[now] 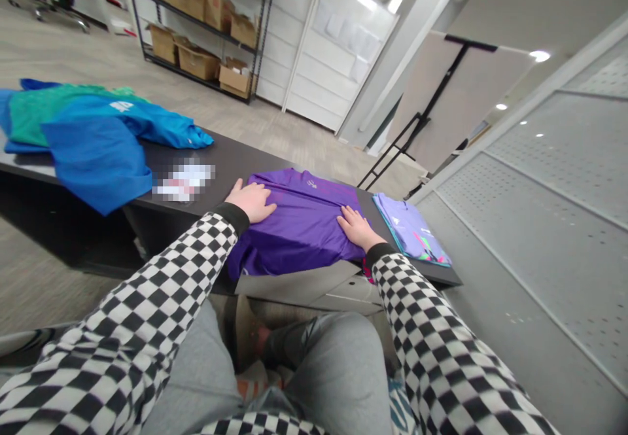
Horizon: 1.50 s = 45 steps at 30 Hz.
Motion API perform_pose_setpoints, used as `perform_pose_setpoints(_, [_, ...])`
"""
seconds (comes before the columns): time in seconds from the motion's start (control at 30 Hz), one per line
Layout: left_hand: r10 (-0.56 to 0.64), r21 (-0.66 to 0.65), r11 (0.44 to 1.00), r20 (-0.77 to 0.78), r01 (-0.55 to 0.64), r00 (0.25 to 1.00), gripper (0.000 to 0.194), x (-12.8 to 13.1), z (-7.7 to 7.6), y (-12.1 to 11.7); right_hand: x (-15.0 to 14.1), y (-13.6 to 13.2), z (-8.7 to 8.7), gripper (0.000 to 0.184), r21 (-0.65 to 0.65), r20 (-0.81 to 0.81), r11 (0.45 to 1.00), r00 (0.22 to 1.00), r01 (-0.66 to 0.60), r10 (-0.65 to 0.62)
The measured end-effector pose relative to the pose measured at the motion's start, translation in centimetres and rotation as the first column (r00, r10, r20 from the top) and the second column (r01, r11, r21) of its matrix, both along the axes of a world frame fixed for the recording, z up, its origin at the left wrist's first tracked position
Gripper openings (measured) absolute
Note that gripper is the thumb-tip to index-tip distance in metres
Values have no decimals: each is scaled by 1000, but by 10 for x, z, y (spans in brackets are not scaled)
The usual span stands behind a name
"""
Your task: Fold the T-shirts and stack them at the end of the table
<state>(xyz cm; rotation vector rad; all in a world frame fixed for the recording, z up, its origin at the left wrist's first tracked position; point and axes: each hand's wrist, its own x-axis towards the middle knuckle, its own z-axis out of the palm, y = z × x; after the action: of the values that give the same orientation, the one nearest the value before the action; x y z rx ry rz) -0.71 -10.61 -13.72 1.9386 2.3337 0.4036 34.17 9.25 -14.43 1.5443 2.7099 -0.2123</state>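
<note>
So a purple shirt (304, 232) is spread on the black counter (233, 160), near edge draped over the front. It's kinda pressed flat by the left hand (251, 201) and right hand (358, 228), fingers stretched out, nothing gripped. A folded lavender garment (407, 226) is parked to its right.
</note>
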Motion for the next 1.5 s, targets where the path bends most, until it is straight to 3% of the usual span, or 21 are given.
perform_pose_setpoints(0.1, [-238, 29, 971, 89, 236, 967, 64, 22, 7, 2, -10, 21, 0, 81, -14, 62, 996, 994, 88, -87])
perform_pose_setpoints(0.17, [-319, -26, 946, 131, 324, 939, 69, 29, 8, 11, -19, 34, 1, 83, -29, 78, 995, 993, 97, -94])
perform_pose_setpoints(0.27, [-244, -108, 962, 84, 252, 966, 77, 14, 4, 35, -26, 53, 3, 87, -73, 51, 996, 997, 59, -56])
perform_pose_setpoints(0.4, [-128, -68, 989, 79, 133, 989, 72, -29, 1, 81, -18, 83, 4, 92, -140, -59, 989, 997, -50, 42])
perform_pose_setpoints(0.5, [-77, -92, 992, 94, 86, 993, 73, -50, 1, 113, -15, 104, 0, 79, -135, -188, 989, 982, -56, 30])
perform_pose_setpoints(0.6, [-102, -54, 993, 24, 103, 995, 79, -59, -3, 139, -22, 121, -9, 68, -31, -296, 999, 955, -14, 4])
perform_pose_setpoints(0.73, [-156, -50, 987, -14, 155, 988, 82, -72, -12, 166, -35, 140, -17, 66, 154, -323, 988, 946, 29, 22])
perform_pose_setpoints(0.93, [-168, -41, 985, 0, 168, 986, 79, -90, -13, 191, -48, 167, -14, 59, 165, -285, 986, 958, 11, 37])
perform_pose_setpoints(1.07, [-194, -4, 981, -21, 194, 981, 70, -83, -3, 187, -51, 174, -13, 59, 175, -258, 985, 965, 8, 38])
perform_pose_setpoints(1.23, [-223, 122, 968, 29, 218, 974, 60, -44, 22, 153, -51, 168, -14, 63, 171, -225, 985, 974, 12, 28])
perform_pose_setpoints(1.37, [-305, -92, 942, 171, 323, 937, 55, -20, 30, 116, -44, 147, -12, 77, 93, -122, 990, 988, 104, -92])
perform_pose_setpoints(1.43, [-312, -134, 935, 131, 329, 941, 53, -11, 31, 97, -35, 132, -11, 80, 63, -79, 990, 990, 125, -120])
perform_pose_setpoints(1.5, [-306, -96, 947, 35, 308, 951, 52, 7, 32, 74, -24, 115, -11, 81, 50, -56, 990, 990, 131, -128])
